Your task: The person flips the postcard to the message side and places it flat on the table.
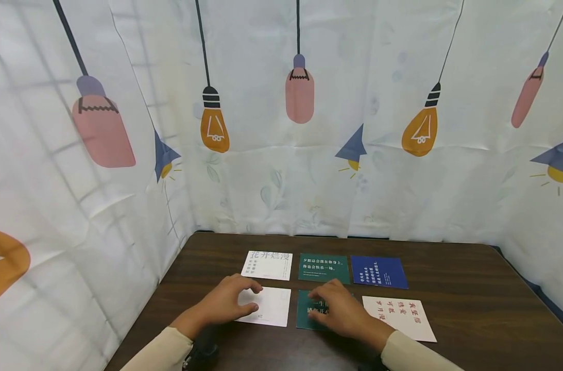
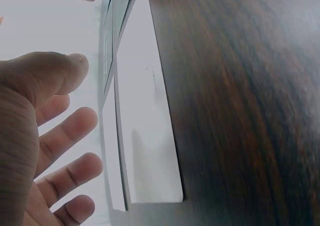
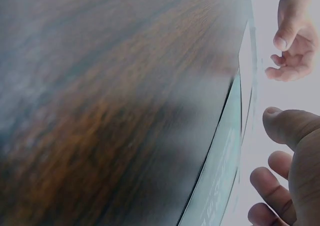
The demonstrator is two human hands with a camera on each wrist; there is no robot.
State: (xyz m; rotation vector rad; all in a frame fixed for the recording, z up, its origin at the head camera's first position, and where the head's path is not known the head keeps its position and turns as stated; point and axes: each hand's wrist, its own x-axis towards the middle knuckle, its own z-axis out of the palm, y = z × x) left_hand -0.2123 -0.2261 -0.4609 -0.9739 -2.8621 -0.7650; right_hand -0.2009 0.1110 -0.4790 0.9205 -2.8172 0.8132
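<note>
My left hand hovers over the left part of a white card in the near row, thumb and fingers apart and nothing between them. Over a dark green card my right hand is held the same way, covering much of its print. In the left wrist view the fingers are spread above the white card. The right wrist view shows the green card below the loosely bent fingers, which hold nothing.
Across the far row lie a white card with grey writing, a green card and a blue card. A pale card with red writing is by my right wrist. The brown table meets a lamp-patterned curtain.
</note>
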